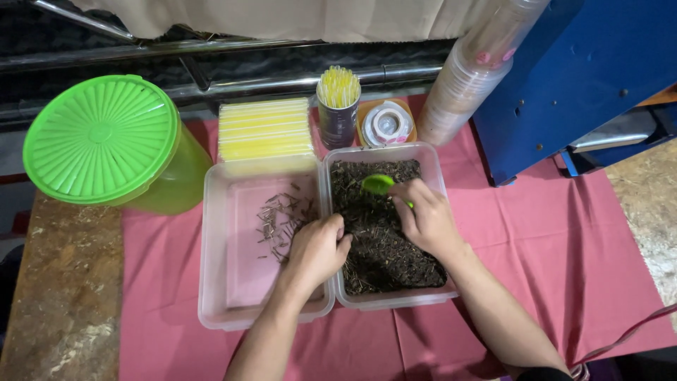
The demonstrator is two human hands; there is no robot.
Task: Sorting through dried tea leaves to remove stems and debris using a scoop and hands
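Two clear plastic tubs sit side by side on a pink cloth over the table (pixel 564 247). The right tub (pixel 438 169) is packed with dark dried leaf bits and stems, looks like loose tea. The left tub (pixel 218 282) is mostly bare, with just a scatter of little brown stems (pixel 278 222) near its right wall.

The right hand (pixel 427 219) has its fingers clamped on the handle of a small green scoop (pixel 379 184), whose bowl sits on top of the dark pile toward the far end. The left hand (pixel 317 248) rests over the wall where the two tubs touch, fingers curled together and dipping into the edge of the dark stuff; can't tell if it's actually pinching anything.

My read: this is the sorting stage, raking through the pile and picking stems out into the left tub, and there's plenty of pile left. The next bit probably needs the scoop to spread a thin layer so stems show, plus a fine pinch from the left hand.

Behind them: a big green lidded container (pixel 106 141), a flat pack of yellow straws (pixel 264 129), a cup of straws (pixel 338 106) and a stack of clear cups (pixel 472 77).
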